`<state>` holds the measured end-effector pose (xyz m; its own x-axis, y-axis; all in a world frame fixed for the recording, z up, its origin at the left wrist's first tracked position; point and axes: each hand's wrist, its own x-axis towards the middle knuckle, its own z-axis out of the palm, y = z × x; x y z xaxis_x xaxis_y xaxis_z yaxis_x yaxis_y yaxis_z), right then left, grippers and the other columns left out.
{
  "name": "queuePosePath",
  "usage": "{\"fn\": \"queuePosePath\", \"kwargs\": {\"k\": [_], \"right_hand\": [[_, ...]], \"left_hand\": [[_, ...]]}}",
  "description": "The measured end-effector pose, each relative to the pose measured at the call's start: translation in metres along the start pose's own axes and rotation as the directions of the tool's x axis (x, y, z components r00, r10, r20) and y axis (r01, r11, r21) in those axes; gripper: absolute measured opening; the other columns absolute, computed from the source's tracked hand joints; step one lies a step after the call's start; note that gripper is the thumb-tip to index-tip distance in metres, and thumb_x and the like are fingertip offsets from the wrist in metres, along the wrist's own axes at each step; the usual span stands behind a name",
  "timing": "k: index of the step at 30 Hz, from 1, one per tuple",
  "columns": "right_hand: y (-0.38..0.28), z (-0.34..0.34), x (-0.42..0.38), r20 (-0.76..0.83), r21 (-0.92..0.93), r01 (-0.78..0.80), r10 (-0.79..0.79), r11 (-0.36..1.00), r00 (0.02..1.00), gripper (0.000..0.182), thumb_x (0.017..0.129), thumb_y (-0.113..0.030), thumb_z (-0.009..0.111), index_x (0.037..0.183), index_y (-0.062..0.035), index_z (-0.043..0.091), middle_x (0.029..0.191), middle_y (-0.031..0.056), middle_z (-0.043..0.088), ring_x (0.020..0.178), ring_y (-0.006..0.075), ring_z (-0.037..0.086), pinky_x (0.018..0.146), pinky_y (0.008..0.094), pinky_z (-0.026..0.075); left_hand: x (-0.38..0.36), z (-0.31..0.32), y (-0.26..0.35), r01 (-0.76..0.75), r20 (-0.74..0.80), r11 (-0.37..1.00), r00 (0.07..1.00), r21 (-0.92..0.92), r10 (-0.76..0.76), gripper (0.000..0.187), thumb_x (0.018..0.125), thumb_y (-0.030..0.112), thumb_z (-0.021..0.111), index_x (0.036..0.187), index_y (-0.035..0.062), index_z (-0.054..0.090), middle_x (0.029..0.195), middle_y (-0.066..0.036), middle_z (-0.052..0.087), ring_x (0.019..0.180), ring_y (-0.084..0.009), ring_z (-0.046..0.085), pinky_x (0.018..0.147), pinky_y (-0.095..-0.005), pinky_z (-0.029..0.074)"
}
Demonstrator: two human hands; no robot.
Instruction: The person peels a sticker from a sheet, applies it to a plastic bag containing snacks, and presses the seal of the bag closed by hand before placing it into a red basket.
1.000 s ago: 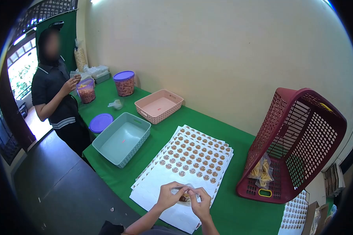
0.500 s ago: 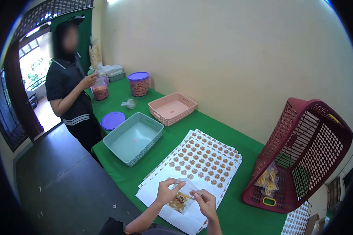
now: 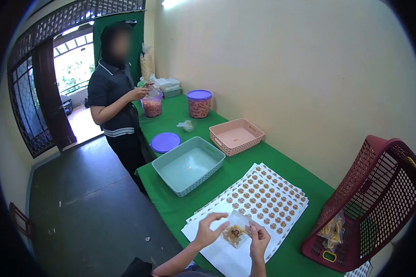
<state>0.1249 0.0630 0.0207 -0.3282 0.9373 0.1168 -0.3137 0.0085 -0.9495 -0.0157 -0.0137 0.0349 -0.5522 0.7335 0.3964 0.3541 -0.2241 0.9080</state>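
Your left hand (image 3: 207,233) and right hand (image 3: 259,240) both pinch the small clear bag (image 3: 235,231) of snacks, just above the sticker sheets (image 3: 268,198) on the counter (image 3: 171,207). Keep the bag flat and taut, fingers at its edges, so the sticker sits smooth.

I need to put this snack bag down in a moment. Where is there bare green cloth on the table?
Bare cloth lies between the teal tub and the sticker sheets, and between those sheets and the red basket. The far end is crowded with jars, a purple lid and another person.
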Motion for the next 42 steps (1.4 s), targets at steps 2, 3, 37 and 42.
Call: {"fn": "queuePosePath", "kwargs": {"k": [2,3,37,42], "right_hand": [[0.001,0.007,-0.005,0.062,-0.064,0.054,-0.05,0.996,0.997,0.012,0.08,-0.006,0.052,0.082,0.0055,0.055,0.091,0.0145,0.058,0.084,0.017,0.056,0.075,0.0273,0.044],[0.002,0.009,-0.009,0.12,-0.127,0.111,-0.096,0.986,0.988,0.015,0.079,-0.006,0.053,0.085,0.0067,0.056,0.095,0.0157,0.058,0.086,0.0177,0.056,0.076,0.0274,0.044],[-0.027,0.012,0.029,0.056,-0.036,-0.005,0.007,0.999,0.998,0.024,0.085,-0.014,0.045,0.093,0.0054,0.057,0.091,0.0126,0.059,0.081,0.0151,0.057,0.069,0.0261,0.048],[-0.025,0.034,0.015,0.528,-0.248,0.368,-0.193,0.896,0.827,0.017,0.079,-0.01,0.05,0.091,-0.003,0.06,0.101,0.0162,0.055,0.1,0.0226,0.048,0.083,0.033,0.038]], "left_hand": [[-0.007,0.005,0.005,-0.008,0.167,0.992,0.985,-0.127,0.029,0.041,0.074,0.014,0.062,0.11,0.0004,0.049,0.103,-0.013,0.054,0.097,-0.0201,0.051,0.085,-0.0293,0.039],[-0.01,0.013,0.009,0.035,0.191,0.974,0.981,-0.226,0.009,0.044,0.075,0.015,0.06,0.114,0.0,0.046,0.105,-0.014,0.052,0.099,-0.0209,0.05,0.086,-0.0294,0.037],[0.022,0.008,0.019,0.025,-0.02,0.986,0.999,-0.164,-0.029,0.04,0.075,0.012,0.06,0.109,0.0012,0.043,0.108,-0.012,0.048,0.104,-0.0188,0.045,0.085,-0.0328,0.039],[0.007,0.011,0.026,0.03,0.149,0.989,0.989,-0.144,-0.009,0.044,0.082,0.015,0.051,0.12,0.0015,0.034,0.112,-0.011,0.046,0.107,-0.0181,0.044,0.088,-0.0322,0.037]]}}
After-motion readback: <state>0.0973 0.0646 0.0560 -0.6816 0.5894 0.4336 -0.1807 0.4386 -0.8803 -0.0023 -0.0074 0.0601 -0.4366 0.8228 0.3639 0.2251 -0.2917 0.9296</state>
